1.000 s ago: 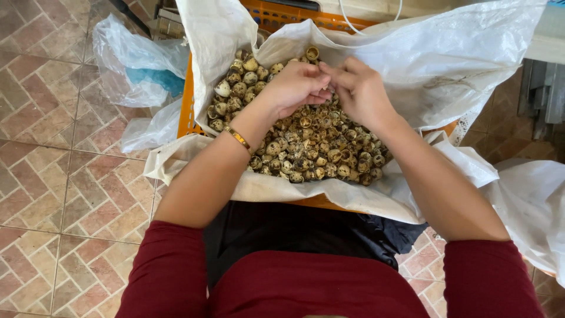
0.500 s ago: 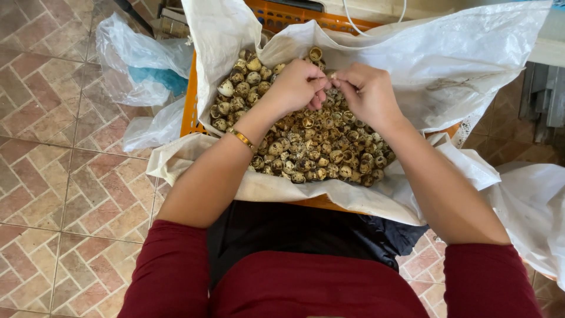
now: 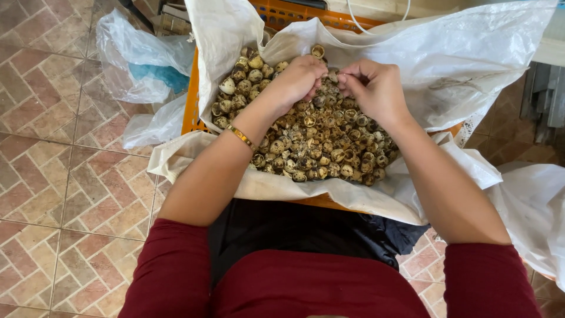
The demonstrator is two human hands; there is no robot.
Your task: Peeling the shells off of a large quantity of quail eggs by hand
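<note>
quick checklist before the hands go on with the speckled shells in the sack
1. Both hands over the pile: ok. Left hand and right hand meet above the speckled shells.
2. Item pinched between the fingertips: cannot tell, the fingers hide it.
3. White sack open around the pile: ok, its edges are folded outward.
4. Orange crate under the sack: ok, the rim shows at the left.
5. Gold bracelet above the shells: ok, it sits on the left wrist.
</note>
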